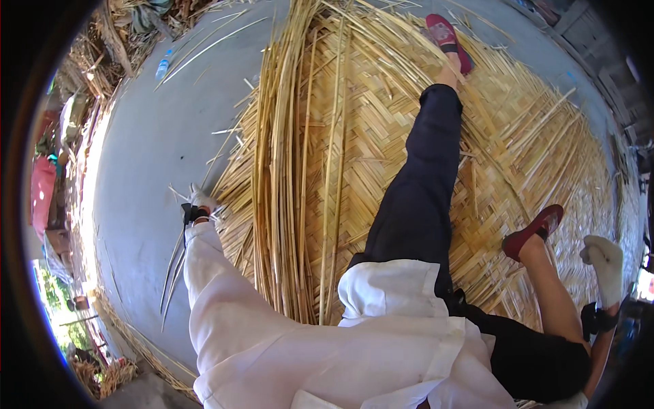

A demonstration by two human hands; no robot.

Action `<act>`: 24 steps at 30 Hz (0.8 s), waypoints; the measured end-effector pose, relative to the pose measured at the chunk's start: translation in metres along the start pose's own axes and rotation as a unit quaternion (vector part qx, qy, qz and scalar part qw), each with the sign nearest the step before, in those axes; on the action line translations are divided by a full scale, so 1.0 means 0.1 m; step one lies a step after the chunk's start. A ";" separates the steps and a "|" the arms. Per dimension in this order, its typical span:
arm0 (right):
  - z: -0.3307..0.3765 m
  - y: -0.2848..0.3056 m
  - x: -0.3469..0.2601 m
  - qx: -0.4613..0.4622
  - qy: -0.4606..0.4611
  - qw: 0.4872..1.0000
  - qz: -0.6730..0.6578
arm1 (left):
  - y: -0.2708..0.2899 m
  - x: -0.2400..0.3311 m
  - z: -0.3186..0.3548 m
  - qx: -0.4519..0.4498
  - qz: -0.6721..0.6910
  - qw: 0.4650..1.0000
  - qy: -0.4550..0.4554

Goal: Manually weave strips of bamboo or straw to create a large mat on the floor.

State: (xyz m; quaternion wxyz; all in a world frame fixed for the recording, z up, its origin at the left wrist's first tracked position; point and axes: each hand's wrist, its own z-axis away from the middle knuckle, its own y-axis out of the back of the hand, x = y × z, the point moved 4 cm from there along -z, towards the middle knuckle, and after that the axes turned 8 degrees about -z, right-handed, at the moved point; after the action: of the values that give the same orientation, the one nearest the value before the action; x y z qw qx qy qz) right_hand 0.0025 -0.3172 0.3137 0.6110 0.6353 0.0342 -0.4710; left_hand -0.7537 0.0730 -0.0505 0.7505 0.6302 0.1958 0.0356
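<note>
Bamboo strips lay in a loose bundle on the half-woven bamboo mat, long axis running away from the person, near end by the waist, far end fanning past the top of the view; mat itself sat on a grey concrete floor; left hand, white-gloved, was down at the mat's left edge, just beside the bundle and clearly the nearer hand; strips lay to its right; its grip looked closed around thin loose slivers trailing back toward the body, though I couldn't tell how tight; right hand, also gloved, was held up off to the far right, well apart from the bundle, fingers curled into a fist with nothing visible in it; person sat on the mat, one leg in dark trousers stretched across the weave, red slippers on both feet.
</note>
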 end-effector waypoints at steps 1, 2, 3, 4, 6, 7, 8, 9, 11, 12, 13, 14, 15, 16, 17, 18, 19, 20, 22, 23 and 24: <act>-0.02 0.01 0.00 0.000 -0.001 1.000 0.000 | -0.13 -0.07 -0.10 0.001 0.001 1.000 -0.002; -0.03 0.02 0.02 0.011 0.000 1.000 -0.010 | -0.28 -0.14 -0.22 -0.003 0.035 0.999 -0.010; -0.06 0.02 0.06 0.007 0.005 1.000 -0.018 | -0.29 -0.31 -0.26 -0.002 0.065 0.998 -0.010; -0.03 0.02 0.02 0.006 0.010 1.000 -0.023 | -0.17 -0.09 -0.11 -0.002 0.014 1.000 -0.015; -0.05 0.03 -0.02 0.007 0.025 0.999 -0.037 | -0.26 -0.10 -0.06 0.006 0.007 0.999 -0.039; -0.05 0.03 -0.07 0.009 0.024 0.999 -0.028 | -0.20 -0.01 0.03 0.014 0.008 0.999 -0.050; -0.05 0.02 -0.11 0.011 0.023 1.000 -0.019 | -0.09 0.03 0.07 0.006 -0.050 0.997 -0.065; -0.04 0.02 -0.15 0.013 0.027 0.999 -0.019 | 0.11 -0.03 0.09 0.009 -0.047 0.997 -0.063; -0.02 0.00 -0.14 -0.012 0.020 0.998 -0.063 | 0.51 -0.12 0.15 0.003 -0.031 0.984 -0.177; -0.01 0.01 -0.10 -0.011 0.023 0.998 -0.063 | 0.79 -0.12 0.24 0.005 -0.029 0.984 -0.175; 0.01 0.01 -0.04 -0.018 0.026 0.998 -0.063 | 1.12 -0.08 0.40 -0.017 0.049 0.979 -0.196; 0.01 0.01 0.01 -0.026 0.033 0.997 -0.067 | 1.41 -0.11 0.53 -0.035 0.123 0.969 -0.212; 0.01 0.02 0.03 -0.029 0.040 0.996 -0.074 | 1.57 -0.21 0.57 -0.028 0.121 0.971 -0.206; 0.01 0.02 0.05 -0.039 0.051 0.995 -0.076 | 1.72 -0.33 0.60 -0.007 0.171 0.968 -0.183; 0.01 0.02 0.08 -0.049 0.061 0.994 -0.078 | 1.88 -0.45 0.67 0.015 0.220 0.962 -0.160; 0.02 0.04 0.14 -0.049 0.068 0.993 -0.085 | 2.06 -0.54 0.78 0.023 0.218 0.963 -0.156; 0.04 0.08 0.17 -0.048 0.082 0.992 -0.080 | 2.32 -0.62 0.91 0.090 0.181 0.970 -0.136; 0.05 0.11 0.21 -0.048 0.095 0.992 -0.074 | 2.54 -0.69 1.05 0.156 0.144 0.971 -0.115; 0.08 0.13 0.29 -0.056 0.121 0.989 -0.063 | 2.83 -0.89 1.30 0.211 0.114 0.968 -0.075; 0.09 0.14 0.32 -0.059 0.140 0.987 -0.045 | 2.99 -1.00 1.45 0.259 0.089 0.961 -0.044; 0.10 0.14 0.36 -0.064 0.143 0.986 -0.052 | 3.16 -0.92 1.65 0.236 0.125 0.962 -0.047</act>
State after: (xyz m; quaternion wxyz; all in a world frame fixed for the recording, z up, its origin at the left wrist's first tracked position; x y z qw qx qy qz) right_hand 0.0254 -0.3481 0.3026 0.6142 0.6529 0.1840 -0.4032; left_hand -0.7210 -0.0443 0.2974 0.5782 0.8100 0.0827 0.0517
